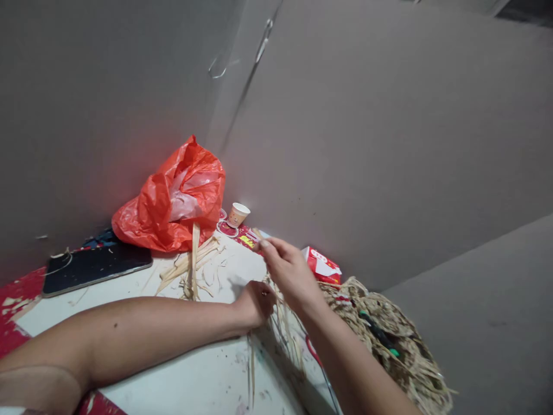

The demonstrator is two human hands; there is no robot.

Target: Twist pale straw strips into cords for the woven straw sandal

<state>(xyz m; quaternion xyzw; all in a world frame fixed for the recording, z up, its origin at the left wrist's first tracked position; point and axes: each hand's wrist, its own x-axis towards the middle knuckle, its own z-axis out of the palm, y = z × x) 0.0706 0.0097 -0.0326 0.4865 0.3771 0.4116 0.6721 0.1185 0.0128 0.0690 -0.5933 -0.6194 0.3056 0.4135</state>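
Curling the left hand (254,304) closed — right of the red bag (151,210) and nearer the body — apparently around hanging strands (283,314); cannot tell how firmly. Pinching a pale strand (257,233) between thumb and fingers of the right hand (291,274), farther right of the bag, close behind the tip. Best to draw slowly along the fibre, not sideways — likely to split otherwise. Worth fanning apart dangling ends, right and forward of the bag, to avoid tangles.

L forearm (168,325) bare, w/ sm. dark round spot (116,325) nr elbow; R forearm (345,346) bare too.
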